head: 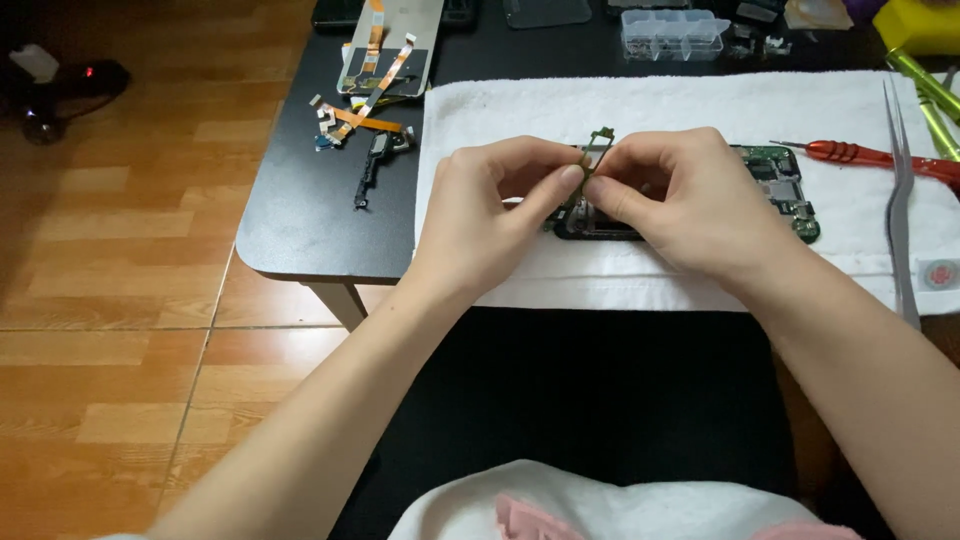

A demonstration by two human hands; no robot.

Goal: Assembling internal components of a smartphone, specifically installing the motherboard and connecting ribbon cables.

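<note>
Floor: warm wooden boards (110, 250) fill the left side, with a dark gadget showing a red light (60, 80) near the top left corner.
Bench: a black bench (300, 210) with a rounded corner stands over the boards.
Loose parts: orange flex ribbons (360, 110) and a slim black bracket (372, 165) lie on the bare bench, left of the towel; a screen panel (395, 45) lies behind them.
Towel: a white towel (640, 275) covers the right part of the bench.
Left hand: the left hand (490, 205) hovers over the towel, thumb and forefinger closed on the lower end of a small flex part.
Flex part: the small greenish-gold flex part (598, 145) is pinched between both hands, just above the opened phone. Its long axis runs nearly upright in the view, tilted slightly right, the free end pointing away from the person.
Right hand: the right hand (690, 200) meets the left, its fingers closed on the same part from the right.
Phone: an opened phone body (790, 195) with a green circuit board lies on the towel, long axis left to right, largely hidden by the hands.
Tools: a red-handled screwdriver (860, 155) and long metal tweezers (900, 200) lie to the right on the towel; a clear parts box (675, 30) sits behind.
</note>
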